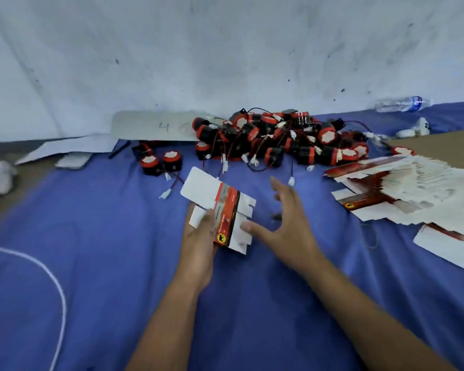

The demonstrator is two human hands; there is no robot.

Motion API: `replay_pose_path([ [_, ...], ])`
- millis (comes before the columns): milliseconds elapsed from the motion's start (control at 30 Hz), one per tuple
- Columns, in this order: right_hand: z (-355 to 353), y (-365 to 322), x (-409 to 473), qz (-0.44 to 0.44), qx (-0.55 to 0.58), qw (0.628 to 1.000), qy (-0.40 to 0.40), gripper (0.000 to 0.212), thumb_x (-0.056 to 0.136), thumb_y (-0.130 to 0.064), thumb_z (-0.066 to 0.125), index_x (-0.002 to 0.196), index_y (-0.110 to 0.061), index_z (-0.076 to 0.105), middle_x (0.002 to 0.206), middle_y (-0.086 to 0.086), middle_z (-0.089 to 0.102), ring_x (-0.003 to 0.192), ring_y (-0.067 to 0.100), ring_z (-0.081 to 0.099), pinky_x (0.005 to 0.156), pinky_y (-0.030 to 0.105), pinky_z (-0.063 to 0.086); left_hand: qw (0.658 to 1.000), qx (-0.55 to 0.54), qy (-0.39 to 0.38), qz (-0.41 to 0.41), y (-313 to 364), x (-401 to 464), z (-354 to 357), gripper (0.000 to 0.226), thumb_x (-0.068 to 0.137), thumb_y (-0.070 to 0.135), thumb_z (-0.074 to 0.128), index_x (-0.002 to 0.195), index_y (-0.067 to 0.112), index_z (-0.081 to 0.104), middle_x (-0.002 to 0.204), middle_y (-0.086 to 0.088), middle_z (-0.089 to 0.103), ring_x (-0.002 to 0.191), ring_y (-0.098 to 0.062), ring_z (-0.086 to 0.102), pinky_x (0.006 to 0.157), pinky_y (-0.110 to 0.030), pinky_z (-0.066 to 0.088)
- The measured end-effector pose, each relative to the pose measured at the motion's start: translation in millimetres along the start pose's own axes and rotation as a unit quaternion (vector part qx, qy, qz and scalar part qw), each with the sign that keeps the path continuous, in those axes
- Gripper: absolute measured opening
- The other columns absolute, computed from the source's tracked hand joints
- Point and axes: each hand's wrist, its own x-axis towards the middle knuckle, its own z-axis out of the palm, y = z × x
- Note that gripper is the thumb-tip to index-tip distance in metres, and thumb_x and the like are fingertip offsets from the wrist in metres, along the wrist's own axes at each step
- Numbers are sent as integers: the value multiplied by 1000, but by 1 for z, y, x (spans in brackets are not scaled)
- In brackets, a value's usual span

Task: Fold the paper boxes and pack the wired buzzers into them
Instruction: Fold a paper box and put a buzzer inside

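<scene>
We see the left hand [198, 245] gripping a flat, unfolded box [220, 210] above the blue cloth [105, 236], thumb curled over its printed red panel. The right hand [284, 218] hovers just beside the box with fingers spread, holding nothing. Behind them lies a heap of buzzers [279, 140] with tangled wires, two more [160, 160] apart to its left. A fanned stack of flat boxes [402, 188] lies at right.

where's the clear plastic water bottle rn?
Head view, far right at the back: the clear plastic water bottle lies on its side against the white wall, behind the pile of red-and-black wired buzzers.
</scene>
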Motion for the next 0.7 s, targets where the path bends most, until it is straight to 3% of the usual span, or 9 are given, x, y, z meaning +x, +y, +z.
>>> replay_pose_path([
  [67,5,-3,-3,-84,-47,993,-71,135,57,-79,78,161,-32,7,166,-9,12,154,12,8,123,40,18,1000,-6,-19,-16,1,0,-1,28,107,15,51,127,31,64,118,0,76,108,-24,73,83,-39,62],
  [133,10,-3,-7,-116,-107,982,-102,147,48,-86,75,160,-37,-7,168,-9,1,156,12,-2,124,48,13,995,-6,-89,-53,4,-6,8,34,105,13,52,131,32,63,123,-3,74,110,-25,73,82,-39,62],
  [200,12,-3,-6,-127,-144,978,-78,148,49,-82,77,161,-32,-5,166,-7,12,154,14,10,123,51,18,985,-7,-152,-84,3,-9,13,41,106,9,49,133,35,64,127,-2,73,113,-21,72,81,-32,61],
  [267,9,-4,-3,-131,-152,979,-44,145,51,-76,81,161,-28,0,159,-10,24,147,13,24,120,45,22,979,-13,-177,-96,5,-11,14,41,104,10,47,128,35,68,127,-3,73,112,-19,72,81,-29,60],
  [400,5,-2,-6,-125,-69,989,-45,140,54,-74,84,161,-34,3,151,-15,32,143,6,30,116,36,31,992,51,-102,-60,8,-2,10,39,85,16,51,106,35,77,113,-5,77,103,-24,73,79,-36,60],
  [500,3,-1,-8,-113,19,993,-39,128,62,-64,86,161,-33,12,147,-20,40,139,4,39,111,19,35,995,65,-74,-35,5,2,3,28,79,24,59,91,36,80,96,2,79,90,-19,74,68,-31,59],
  [567,-1,-2,-7,-93,76,992,-24,118,65,-53,90,159,-35,20,143,-26,47,135,0,46,104,12,39,992,56,-111,-18,4,4,2,31,82,42,68,110,32,77,109,-3,78,99,-25,74,75,-36,61],
  [600,-2,-4,-7,-79,115,990,-15,112,67,-49,90,156,-36,25,139,-26,53,130,1,52,100,12,44,989,51,-137,-11,4,4,3,49,84,55,71,124,26,71,119,-8,75,108,-30,72,84,-42,61],
  [700,-2,-7,-7,-23,246,969,24,77,75,-43,85,141,-29,48,125,-10,67,115,14,66,90,28,56,986,43,-162,9,3,2,8,84,74,67,81,139,19,56,132,-11,69,122,-33,66,100,-49,55],
])
